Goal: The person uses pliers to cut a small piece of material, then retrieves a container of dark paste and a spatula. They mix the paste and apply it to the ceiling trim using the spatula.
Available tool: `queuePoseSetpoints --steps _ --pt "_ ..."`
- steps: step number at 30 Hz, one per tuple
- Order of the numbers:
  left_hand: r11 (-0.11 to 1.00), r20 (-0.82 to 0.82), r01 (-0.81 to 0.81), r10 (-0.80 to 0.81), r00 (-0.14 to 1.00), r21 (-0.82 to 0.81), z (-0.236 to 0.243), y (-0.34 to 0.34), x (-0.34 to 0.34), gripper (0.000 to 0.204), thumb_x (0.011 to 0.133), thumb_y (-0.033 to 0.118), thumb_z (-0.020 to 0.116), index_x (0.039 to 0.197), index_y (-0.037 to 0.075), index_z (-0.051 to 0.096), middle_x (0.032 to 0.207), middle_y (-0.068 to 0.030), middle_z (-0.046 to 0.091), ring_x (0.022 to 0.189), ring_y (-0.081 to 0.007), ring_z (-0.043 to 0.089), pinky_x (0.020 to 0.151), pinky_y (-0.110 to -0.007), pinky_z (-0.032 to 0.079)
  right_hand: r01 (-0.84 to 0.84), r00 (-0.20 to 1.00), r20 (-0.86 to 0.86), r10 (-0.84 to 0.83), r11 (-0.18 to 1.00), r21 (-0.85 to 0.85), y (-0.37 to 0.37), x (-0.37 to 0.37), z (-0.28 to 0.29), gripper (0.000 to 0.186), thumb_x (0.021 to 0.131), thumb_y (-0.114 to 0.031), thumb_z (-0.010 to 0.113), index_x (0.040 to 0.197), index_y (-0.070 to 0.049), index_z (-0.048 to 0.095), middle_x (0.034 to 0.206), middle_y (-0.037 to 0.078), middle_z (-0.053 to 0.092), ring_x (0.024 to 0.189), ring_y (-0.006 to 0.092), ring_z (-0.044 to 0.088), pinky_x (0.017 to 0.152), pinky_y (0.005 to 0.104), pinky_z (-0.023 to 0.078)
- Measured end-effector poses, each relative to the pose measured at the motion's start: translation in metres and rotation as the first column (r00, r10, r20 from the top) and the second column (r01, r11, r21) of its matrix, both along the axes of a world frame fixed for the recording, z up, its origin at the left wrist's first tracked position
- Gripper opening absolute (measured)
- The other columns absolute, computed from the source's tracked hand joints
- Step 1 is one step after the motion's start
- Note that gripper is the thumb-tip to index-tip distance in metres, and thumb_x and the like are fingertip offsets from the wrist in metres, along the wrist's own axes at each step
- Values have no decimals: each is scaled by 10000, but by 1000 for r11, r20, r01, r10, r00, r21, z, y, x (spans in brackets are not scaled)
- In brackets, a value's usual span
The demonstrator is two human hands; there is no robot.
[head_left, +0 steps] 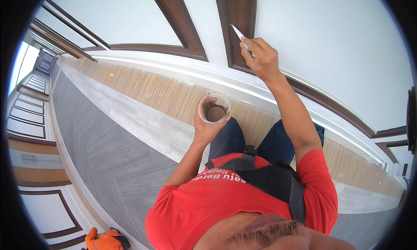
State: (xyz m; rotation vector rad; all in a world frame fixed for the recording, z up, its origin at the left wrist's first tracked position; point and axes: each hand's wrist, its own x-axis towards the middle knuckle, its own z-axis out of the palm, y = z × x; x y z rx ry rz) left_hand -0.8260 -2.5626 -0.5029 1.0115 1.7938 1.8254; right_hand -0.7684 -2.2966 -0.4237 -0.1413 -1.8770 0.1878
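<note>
My left hand [206,121] is wrapped round a clear plastic cup [223,103], held upright above my knees. Brown paint [215,113] lies at the bottom and smears the inner wall. Raised toward the wall, my right hand [262,58] grips a slim white tapered tool [238,33] like a pen. Its tip is at the left edge of a dark brown panel strip [234,6]; I cannot tell whether it touches. My fingers hide the tool's other end, so its exact kind does not show.
White wall panels [321,45] with brown trim [330,103] run along the front. A wood-look floor strip [143,85] lies beside grey flooring [117,137]. At the lower left is another person in orange [104,240]. My legs [228,139] are bent below the cup.
</note>
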Motion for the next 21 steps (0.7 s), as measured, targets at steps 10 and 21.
queuePoseSetpoints --steps 10,21 --pt "1000 -9 -16 16 1000 -2 -5 1 -1 907 667 60 899 1427 -9 408 1263 -131 569 1146 -228 594 997 -362 487 -10 1000 22 11 997 -74 -6 13 -22 200 825 -29 751 1024 -43 736 815 64 652 595 177 621 502 294 499" --pt "1000 -170 19 -17 985 8 5 13 -2 943 645 90 922 1432 -5 410 1286 -134 591 1188 -236 597 1022 -372 488 -187 969 -44 244 602 -776 -69 95 25 253 859 -30 761 1104 16 717 930 34 657 728 32 504 608 187 376"
